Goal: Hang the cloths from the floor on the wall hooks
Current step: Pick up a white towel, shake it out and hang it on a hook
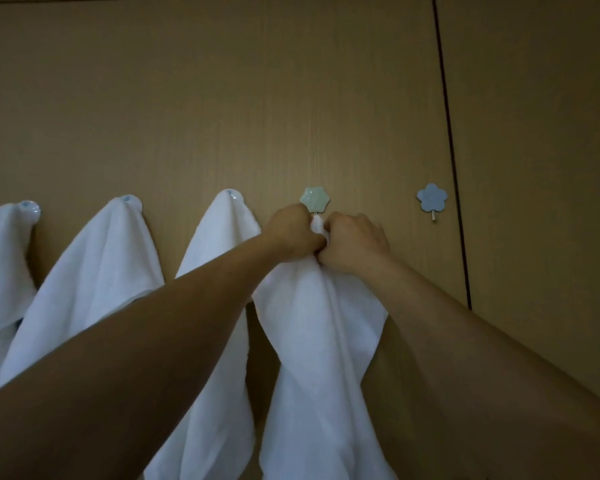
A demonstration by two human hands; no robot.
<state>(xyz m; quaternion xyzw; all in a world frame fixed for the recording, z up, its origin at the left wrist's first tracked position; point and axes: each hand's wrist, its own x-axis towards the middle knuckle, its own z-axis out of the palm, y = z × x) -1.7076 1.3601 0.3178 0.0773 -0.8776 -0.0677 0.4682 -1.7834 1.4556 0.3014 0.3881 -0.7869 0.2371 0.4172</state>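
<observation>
A white cloth [321, 341] hangs down from both my hands, bunched at its top just under the pale green flower hook [314, 199]. My left hand [291, 232] and my right hand [355, 245] grip that bunched top side by side, touching each other. The hook's metal pin shows just above the cloth; whether the cloth rests on it I cannot tell. Three other white cloths hang from hooks to the left: one [219, 265] right beside my left arm, one [94, 282] in the middle, one [0, 271] at the left edge.
A blue flower hook [432, 199] with a bare metal pin sits on the wooden wall [222, 98] to the right. A dark vertical seam [454, 168] runs down the wall just right of that hook.
</observation>
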